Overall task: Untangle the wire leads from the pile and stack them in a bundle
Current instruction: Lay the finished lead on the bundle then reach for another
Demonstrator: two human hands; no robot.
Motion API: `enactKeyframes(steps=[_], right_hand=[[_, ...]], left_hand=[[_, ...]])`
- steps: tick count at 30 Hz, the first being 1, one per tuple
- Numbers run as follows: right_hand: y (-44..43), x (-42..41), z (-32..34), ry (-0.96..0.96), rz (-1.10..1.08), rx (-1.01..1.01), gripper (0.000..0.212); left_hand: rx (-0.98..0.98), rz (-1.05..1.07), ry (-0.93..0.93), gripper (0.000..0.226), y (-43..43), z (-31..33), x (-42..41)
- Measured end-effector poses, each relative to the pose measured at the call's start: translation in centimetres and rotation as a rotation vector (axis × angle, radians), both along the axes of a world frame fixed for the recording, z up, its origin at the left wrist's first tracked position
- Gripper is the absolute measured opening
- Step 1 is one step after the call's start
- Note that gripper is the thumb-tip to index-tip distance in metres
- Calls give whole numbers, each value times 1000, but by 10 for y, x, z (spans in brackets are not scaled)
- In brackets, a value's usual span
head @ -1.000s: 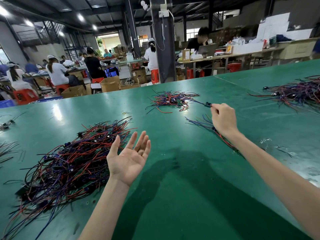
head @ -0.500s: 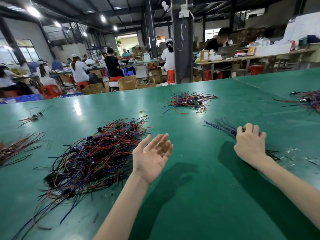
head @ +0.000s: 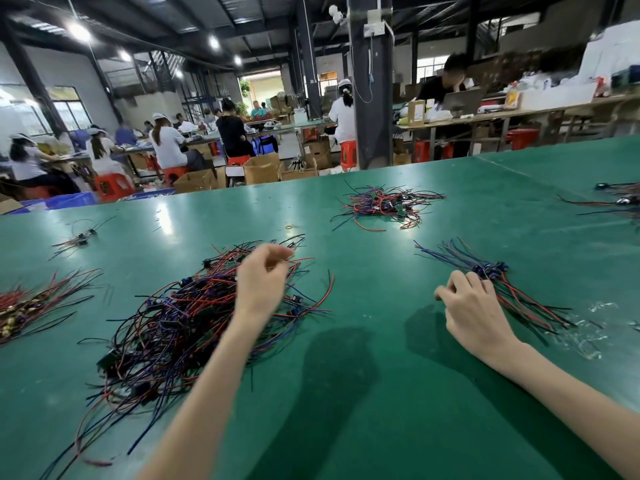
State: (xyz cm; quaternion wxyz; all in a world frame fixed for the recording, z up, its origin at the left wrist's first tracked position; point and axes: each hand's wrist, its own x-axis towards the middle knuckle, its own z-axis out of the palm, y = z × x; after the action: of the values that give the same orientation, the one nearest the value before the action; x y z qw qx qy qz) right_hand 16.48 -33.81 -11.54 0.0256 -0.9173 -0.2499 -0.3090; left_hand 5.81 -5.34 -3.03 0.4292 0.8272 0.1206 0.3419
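Pile [head: 173, 323] lies toward the near left of the tabletop [head: 398, 427], its red, blue and black leads crossed every way. Left hand [head: 263, 282] hangs over the pile's far side with fingers curled. It is blurred, so I cannot tell whether a lead is pinched. Right hand [head: 474, 306] rests right of centre, fingers loosely bent, nothing seen in them, just beside the connector end of the bundle [head: 519, 299].

My judgement for this step: take one lead from the top by its connector and draw it slowly along its own length, so loops slip free rather than tighten. Then lay it connector to connector on the bundle.

Around: far heap [head: 384, 206] toward the far edge, rubber band [head: 290, 226] between it and the pile, left heap [head: 31, 303] at the left edge, right heap [head: 620, 199] at the right edge. Clear scraps [head: 588, 330] lie beside the bundle — they could get swept in.
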Motion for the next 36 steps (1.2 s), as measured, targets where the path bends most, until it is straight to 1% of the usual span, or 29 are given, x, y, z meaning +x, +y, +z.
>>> enactKeyframes(steps=[2, 3, 5, 6, 8, 9, 10, 11, 14, 16, 19, 20, 22, 26, 28, 30, 32, 36], right_hand=[[3, 1, 0, -21, 3, -5, 28], [4, 1, 0, -22, 2, -6, 28], [4, 0, 0, -13, -1, 0, 27], [4, 0, 0, -9, -5, 1, 26], [3, -1, 0, -4, -12, 1, 24], [3, -1, 0, -2, -11, 5, 23], [3, 0, -1, 0, -9, 12, 23], [3, 0, -1, 5, -7, 19, 23], [2, 0, -1, 18, 0, 35, 21], [2, 1, -1, 34, 11, 44, 20], [2, 1, -1, 38, 21, 54, 20], [2, 1, -1, 34, 26, 63, 21], [2, 0, -1, 32, 35, 78, 21], [2, 2, -3, 42, 32, 95, 20], [2, 2, -3, 34, 43, 104, 21], [2, 1, -2, 26, 59, 113, 23], [3, 1, -2, 25, 68, 122, 24], [2, 1, -3, 39, 57, 111, 24]], left_hand=[[196, 155, 42, 27, 36, 15, 4], [269, 224, 101, 28, 55, 22, 7], [361, 313, 305, 29, 92, 31, 14], [399, 319, 444, 28, 106, 32, 18], [489, 260, 728, 20, 123, 32, 21], [516, 227, 833, 19, 126, 29, 22], [508, 204, 883, 20, 127, 27, 23], [480, 190, 881, 21, 127, 25, 25], [411, 216, 760, 20, 126, 23, 27], [425, 214, 774, 26, 124, 23, 27], [469, 193, 828, 20, 125, 24, 25], [485, 184, 829, 21, 126, 24, 23], [522, 173, 803, 28, 130, 23, 21], [557, 223, 682, 19, 136, 27, 22], [537, 238, 633, 10, 138, 34, 22], [511, 276, 576, 9, 141, 43, 22], [493, 343, 466, 11, 142, 50, 22], [468, 428, 162, 14, 140, 60, 24]])
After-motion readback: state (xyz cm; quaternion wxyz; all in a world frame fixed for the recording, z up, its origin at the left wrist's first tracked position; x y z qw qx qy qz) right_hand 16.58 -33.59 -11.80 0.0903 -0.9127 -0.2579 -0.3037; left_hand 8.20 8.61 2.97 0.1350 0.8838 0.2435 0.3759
